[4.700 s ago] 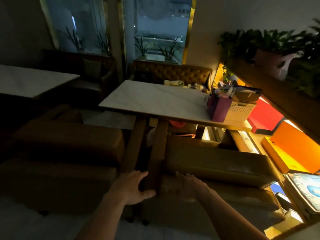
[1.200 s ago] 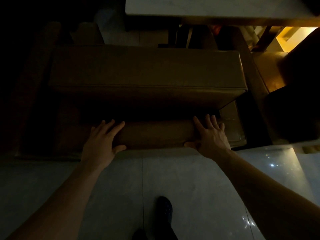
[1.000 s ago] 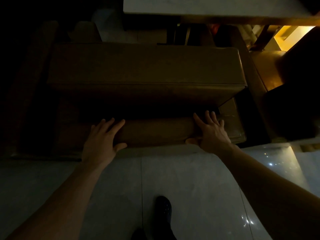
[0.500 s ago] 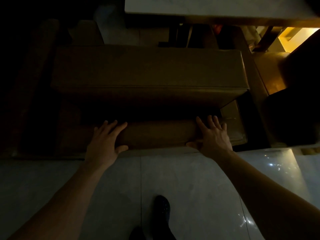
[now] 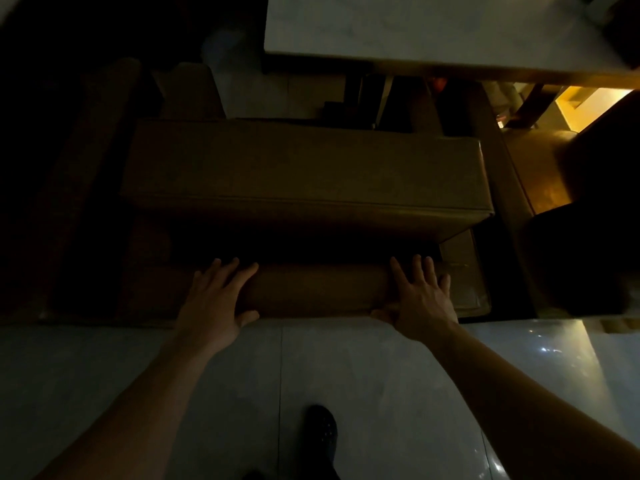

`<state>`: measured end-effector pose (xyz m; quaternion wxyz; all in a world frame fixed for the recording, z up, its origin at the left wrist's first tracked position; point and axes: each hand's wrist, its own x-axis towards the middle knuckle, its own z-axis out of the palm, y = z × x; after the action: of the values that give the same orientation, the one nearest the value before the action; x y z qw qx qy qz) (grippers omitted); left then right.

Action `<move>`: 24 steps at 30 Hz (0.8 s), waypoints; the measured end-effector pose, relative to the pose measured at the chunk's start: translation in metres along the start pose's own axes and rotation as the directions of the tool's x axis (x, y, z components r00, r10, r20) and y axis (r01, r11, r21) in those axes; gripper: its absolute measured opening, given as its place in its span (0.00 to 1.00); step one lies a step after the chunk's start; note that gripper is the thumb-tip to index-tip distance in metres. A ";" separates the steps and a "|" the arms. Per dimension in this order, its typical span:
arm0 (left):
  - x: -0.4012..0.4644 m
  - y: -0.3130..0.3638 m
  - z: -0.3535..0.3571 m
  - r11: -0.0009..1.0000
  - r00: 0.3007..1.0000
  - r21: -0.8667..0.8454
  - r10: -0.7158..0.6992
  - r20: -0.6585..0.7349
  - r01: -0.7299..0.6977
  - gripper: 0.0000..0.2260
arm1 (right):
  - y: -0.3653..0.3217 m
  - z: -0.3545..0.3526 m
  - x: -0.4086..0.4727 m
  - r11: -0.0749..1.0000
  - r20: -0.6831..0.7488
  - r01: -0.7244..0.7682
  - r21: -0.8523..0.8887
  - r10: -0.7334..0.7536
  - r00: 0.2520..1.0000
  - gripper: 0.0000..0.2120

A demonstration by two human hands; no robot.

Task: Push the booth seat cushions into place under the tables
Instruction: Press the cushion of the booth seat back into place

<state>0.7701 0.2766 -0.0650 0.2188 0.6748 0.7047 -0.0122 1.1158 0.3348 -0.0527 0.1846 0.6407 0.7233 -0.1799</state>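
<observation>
We press our left hand (image 5: 216, 299) and right hand (image 5: 420, 299), fingers spread flat and grasping nothing, against the booth seat's (image 5: 304, 174) backrest (image 5: 315, 289). Spaced apart, they should drive it squarely toward the tabletop (image 5: 433, 26).

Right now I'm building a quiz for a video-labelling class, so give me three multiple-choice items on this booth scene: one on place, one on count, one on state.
1. Where does the pale tabletop lie?
A. beyond the seat cushion
B. under the shoe
C. left of both arms

2. How many hands touch the padded backrest?
A. none
B. one
C. two

3. How are the hands set?
A. fists
B. flat, fingers spread
C. pinching a strap

Key: 1 A, it fills the top of the view past the seat cushion. 2 C, the left hand and right hand both rest on it. 3 B, the palms lie open on the roll.
</observation>
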 end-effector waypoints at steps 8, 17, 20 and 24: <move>-0.017 -0.006 -0.023 1.000 0.997 -0.025 0.011 0.074 -0.009 0.43 | -0.043 -0.033 -0.017 0.994 0.075 0.082 0.076 -0.088 0.993 0.50; -0.087 -0.117 -0.109 0.993 1.000 -0.121 0.006 -0.007 -0.007 0.39 | -0.208 -0.087 -0.069 0.990 0.072 0.133 0.038 -0.136 0.988 0.47; -0.119 -0.173 -0.141 0.993 0.999 -0.114 0.003 -0.034 -0.006 0.40 | -0.282 -0.099 -0.090 0.987 0.018 0.161 0.028 -0.162 0.987 0.46; -0.158 -0.252 -0.181 0.998 0.995 -0.068 -0.018 -0.098 0.012 0.41 | -0.392 -0.109 -0.115 0.973 -0.028 0.222 0.059 -0.221 0.975 0.47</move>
<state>0.4755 0.1612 0.0800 0.2062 0.6617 0.7196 0.0429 0.7357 0.2448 0.1080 0.1361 0.5632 0.7863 -0.2147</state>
